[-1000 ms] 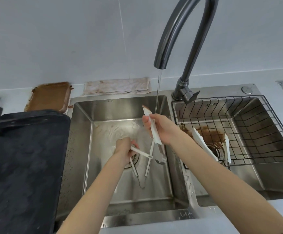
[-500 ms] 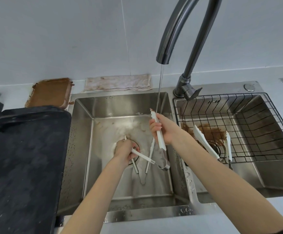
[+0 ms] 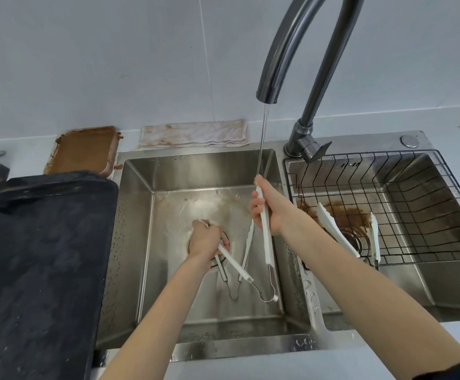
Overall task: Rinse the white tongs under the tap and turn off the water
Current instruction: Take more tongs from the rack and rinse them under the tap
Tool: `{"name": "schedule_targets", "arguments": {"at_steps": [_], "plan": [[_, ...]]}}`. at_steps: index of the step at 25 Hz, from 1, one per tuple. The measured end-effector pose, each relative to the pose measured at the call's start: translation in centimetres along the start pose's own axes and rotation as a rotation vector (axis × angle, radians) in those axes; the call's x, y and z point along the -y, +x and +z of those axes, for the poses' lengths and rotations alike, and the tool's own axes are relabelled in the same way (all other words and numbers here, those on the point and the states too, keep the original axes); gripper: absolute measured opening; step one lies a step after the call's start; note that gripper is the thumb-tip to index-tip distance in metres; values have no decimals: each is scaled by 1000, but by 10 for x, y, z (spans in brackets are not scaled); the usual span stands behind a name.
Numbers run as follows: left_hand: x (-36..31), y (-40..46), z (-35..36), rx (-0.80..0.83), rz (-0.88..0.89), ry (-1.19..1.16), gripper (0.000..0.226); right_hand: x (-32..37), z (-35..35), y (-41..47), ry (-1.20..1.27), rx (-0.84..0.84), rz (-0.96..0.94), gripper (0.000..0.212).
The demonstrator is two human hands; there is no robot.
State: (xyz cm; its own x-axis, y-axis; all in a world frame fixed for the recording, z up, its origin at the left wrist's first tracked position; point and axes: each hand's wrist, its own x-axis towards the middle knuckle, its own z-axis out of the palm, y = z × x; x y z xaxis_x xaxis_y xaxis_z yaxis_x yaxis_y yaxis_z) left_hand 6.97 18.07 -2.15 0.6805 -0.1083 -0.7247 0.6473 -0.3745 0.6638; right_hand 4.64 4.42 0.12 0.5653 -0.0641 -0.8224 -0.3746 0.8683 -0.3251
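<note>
The pair of white plastic tongs with a steel hinge (image 3: 265, 242) has been lowered further into the left stainless basin (image 3: 132, 242) since a moment ago. One arm is grasped by the right hand (image 3: 271, 208) beneath the thin water stream (image 3: 261, 144), the other by the left hand (image 3: 205, 238). Three pairs of tongs are counted: one held, a second pair (image 3: 235, 283) lying on the left basin floor, a third (image 3: 335, 231) in the black wire basket (image 3: 442, 193).
</note>
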Motion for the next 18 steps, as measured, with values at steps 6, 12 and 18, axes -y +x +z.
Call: {"name": "schedule_targets", "arguments": {"at_steps": [6, 12, 18], "plan": [[-17, 1, 2, -136, 282, 88, 38, 2, -6, 9, 36, -24, -66, 45], [-57, -9, -5, -369, 610, 182, 38, -2, 10, 7, 47, 47, -327, 29], [-84, -18, -3, -385, 842, 452, 40, -10, 19, 10, -48, 150, -480, 49]]}}
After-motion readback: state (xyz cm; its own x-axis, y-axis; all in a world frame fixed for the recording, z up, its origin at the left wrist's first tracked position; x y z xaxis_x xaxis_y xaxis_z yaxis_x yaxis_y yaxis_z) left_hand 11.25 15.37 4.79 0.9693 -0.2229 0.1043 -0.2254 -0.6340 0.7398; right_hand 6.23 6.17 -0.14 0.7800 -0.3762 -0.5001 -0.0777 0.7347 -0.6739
